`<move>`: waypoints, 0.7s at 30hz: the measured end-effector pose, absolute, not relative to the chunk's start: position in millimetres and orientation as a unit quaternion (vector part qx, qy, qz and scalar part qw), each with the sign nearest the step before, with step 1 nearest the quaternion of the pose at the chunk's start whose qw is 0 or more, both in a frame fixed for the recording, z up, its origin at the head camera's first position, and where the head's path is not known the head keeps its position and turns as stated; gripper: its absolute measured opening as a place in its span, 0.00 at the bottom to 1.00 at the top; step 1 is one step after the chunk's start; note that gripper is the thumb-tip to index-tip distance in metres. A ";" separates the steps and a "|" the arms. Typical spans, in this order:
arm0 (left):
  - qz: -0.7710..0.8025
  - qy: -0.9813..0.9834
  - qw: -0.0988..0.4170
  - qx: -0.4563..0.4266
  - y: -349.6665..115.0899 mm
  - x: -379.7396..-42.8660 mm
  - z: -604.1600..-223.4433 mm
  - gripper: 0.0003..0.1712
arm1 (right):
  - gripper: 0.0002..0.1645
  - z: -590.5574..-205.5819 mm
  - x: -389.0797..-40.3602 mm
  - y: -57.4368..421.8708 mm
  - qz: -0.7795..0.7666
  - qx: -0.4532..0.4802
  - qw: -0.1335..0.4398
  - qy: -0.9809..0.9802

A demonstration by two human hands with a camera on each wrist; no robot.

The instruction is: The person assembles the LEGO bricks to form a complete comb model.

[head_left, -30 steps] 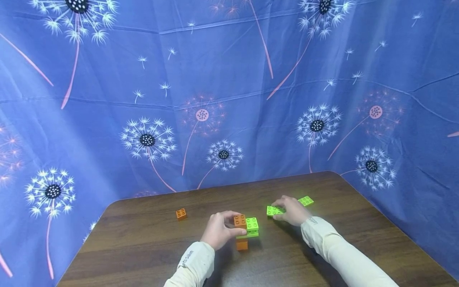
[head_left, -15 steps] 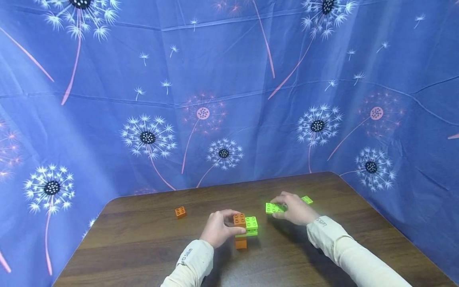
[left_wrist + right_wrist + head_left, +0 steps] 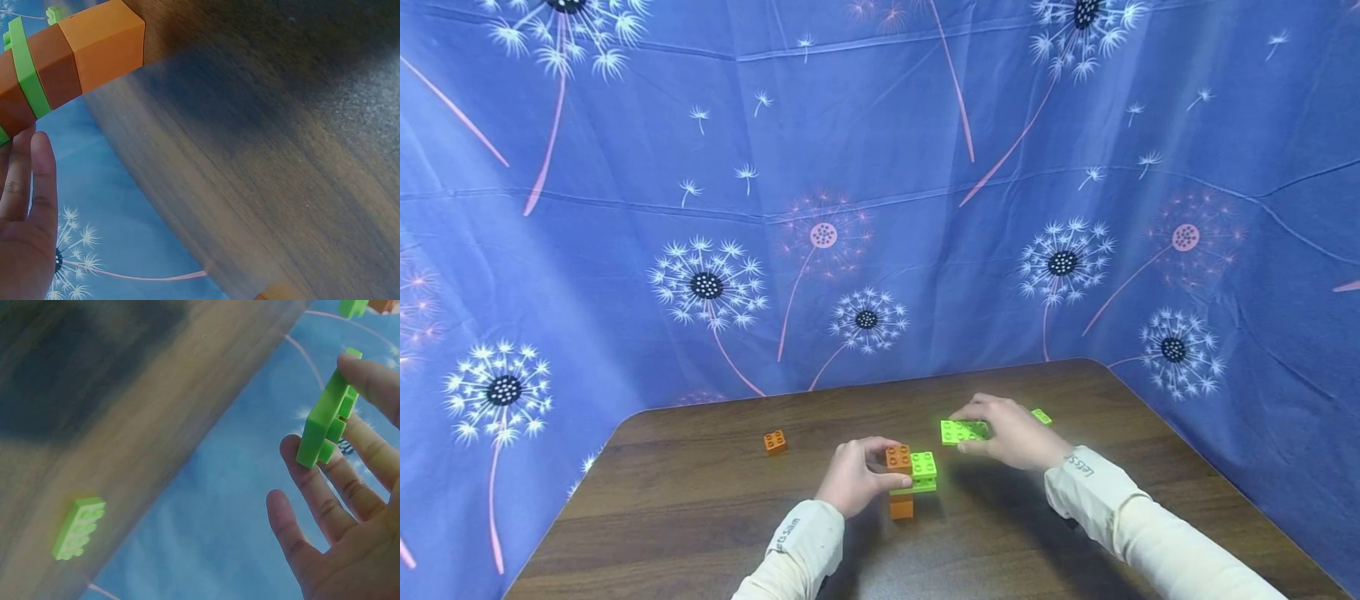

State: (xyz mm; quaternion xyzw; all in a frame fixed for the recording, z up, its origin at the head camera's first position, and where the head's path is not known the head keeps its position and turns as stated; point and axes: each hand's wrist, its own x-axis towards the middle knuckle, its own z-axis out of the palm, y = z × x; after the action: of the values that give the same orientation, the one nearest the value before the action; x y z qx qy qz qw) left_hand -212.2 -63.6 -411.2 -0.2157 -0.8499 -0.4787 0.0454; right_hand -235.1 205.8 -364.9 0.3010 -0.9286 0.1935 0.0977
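Note:
My left hand [image 3: 853,479] grips a stack of toy building bricks by its upper part. An orange brick [image 3: 898,458] tops the stack beside a lime-green piece [image 3: 923,463]. Lower down, an orange brick [image 3: 902,507] forms the base; in the left wrist view this base brick [image 3: 103,47] and thin green layers show between orange ones. To the right, my right hand [image 3: 1011,433] pinches a flat lime-green building brick [image 3: 955,432] with studs up. The right wrist view shows that green brick [image 3: 322,419] between thumb and fingers, above the table.
Another flat green brick [image 3: 1041,417] lies on the wooden table [image 3: 700,517], behind the right hand and partly hidden by it. A loose orange brick [image 3: 775,442] lies at the back left. A blue patterned cloth [image 3: 925,267] hangs behind the table.
My right hand has moved slightly left with the green brick, lifting it off the table. The left hand and its stack stay almost in place.

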 end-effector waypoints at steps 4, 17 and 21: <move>-0.483 -0.847 0.045 -0.216 -64.0 -212.3 -411.3 0.25 | 0.24 -358.1 -230.6 196.9 0.192 0.323 0.100 -0.921; -0.489 -0.845 0.036 -0.216 -64.5 -213.2 -411.6 0.24 | 0.24 -342.6 -218.0 172.3 0.216 0.353 0.078 -0.907; -0.481 -0.850 0.035 -0.213 -64.7 -213.2 -411.4 0.24 | 0.23 -342.3 -215.7 163.9 0.219 0.357 0.070 -0.905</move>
State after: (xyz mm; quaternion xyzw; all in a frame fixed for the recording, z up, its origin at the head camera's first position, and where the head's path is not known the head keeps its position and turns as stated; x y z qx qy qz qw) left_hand -213.2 -64.7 -411.4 -0.2125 -0.8499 -0.4809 0.0348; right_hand -215.7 163.9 -342.3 0.3571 -0.9054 0.2189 0.0695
